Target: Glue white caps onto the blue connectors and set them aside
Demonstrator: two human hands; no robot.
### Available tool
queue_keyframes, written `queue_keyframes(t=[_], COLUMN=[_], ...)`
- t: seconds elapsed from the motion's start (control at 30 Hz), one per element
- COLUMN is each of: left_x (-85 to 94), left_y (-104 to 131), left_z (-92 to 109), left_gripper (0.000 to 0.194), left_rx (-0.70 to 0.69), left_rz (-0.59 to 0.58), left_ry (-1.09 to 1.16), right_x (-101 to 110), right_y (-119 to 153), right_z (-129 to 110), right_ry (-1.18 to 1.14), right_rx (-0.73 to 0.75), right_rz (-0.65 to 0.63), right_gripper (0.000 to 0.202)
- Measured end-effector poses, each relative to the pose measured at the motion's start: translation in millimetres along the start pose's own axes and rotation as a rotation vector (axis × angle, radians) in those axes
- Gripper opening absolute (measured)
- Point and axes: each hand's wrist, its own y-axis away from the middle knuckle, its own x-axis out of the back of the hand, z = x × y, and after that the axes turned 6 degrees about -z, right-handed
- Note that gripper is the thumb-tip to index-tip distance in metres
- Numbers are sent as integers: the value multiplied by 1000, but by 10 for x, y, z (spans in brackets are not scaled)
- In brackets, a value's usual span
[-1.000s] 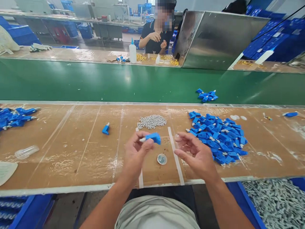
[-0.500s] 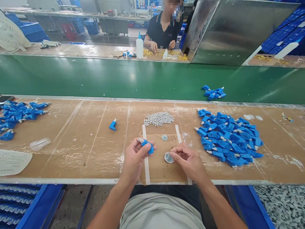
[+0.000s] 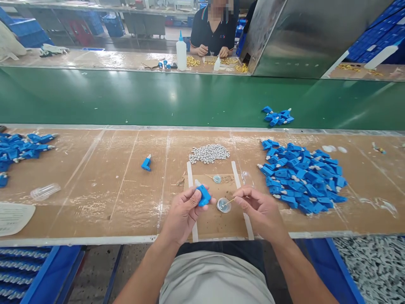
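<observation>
Workshop bkgd is hazy; far benches cut off up top, as is 1 co-worker (image 3: 215, 31) across the green belt (image 3: 126, 95). Near that person: 2 bottles, 1 lg (image 3: 181, 57), 1 sm (image 3: 217, 64), plus yellow bits (image 3: 193, 61), too small to count.

Near side, brown table (image 3: 95, 198). L hand (image 3: 186, 207) pinches 1 blue pc (image 3: 204, 195) above it, pale tip pointing up; fingers hide part of it. R hand (image 3: 259, 207), apart from L, has thumb + fingertips pinched on 1 thin stick (image 3: 232, 200), far end in 1 round dish (image 3: 228, 208) btwn the hands; dish contents hard to make out. R hand's lower fingers partly hidden.

Just beyond: 1 sm disc (image 3: 217, 179) w/ what looks like another stick, 2 white tape strips (image 3: 190, 174), 1 heap of grey bits (image 3: 209, 153), count n/a. Other blue pcs: 1 loose (image 3: 146, 163) to the left, 1 lg pile (image 3: 300, 177) right, 1 cluster (image 3: 278, 117) on belt, 1 pile (image 3: 22, 145) cut off at left edge; overlaps, so no exact nos. Also 1 clear cup (image 3: 45, 191) on its side, 1 paper sheet (image 3: 15, 218), cut off. Below: 2 blue bins, L (image 3: 57, 270) + R (image 3: 340, 270), both partly out of frame.
</observation>
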Motion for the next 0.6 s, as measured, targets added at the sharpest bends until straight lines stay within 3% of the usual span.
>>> queue_keyframes(t=[0.1,0.23,0.4,0.6], left_x=[-45,-115,-180,-186], left_y=[8,8,31,52], left_z=[-26,-56,-51,-43], left_gripper=[22,25,26,27], left_rx=[85,174,221,209], left_rz=[-50,-118,-171,-201], left_ry=[30,81,113,89], right_x=[86,113,3,-113], right_y=[-12,-8,20,13], right_z=[-89,-324,-585,-601], right_ry=[-112,-169,4,85], right_rx=[-18,80,254,333], right_rz=[91,169,219,189], right_gripper=[18,12,4,7])
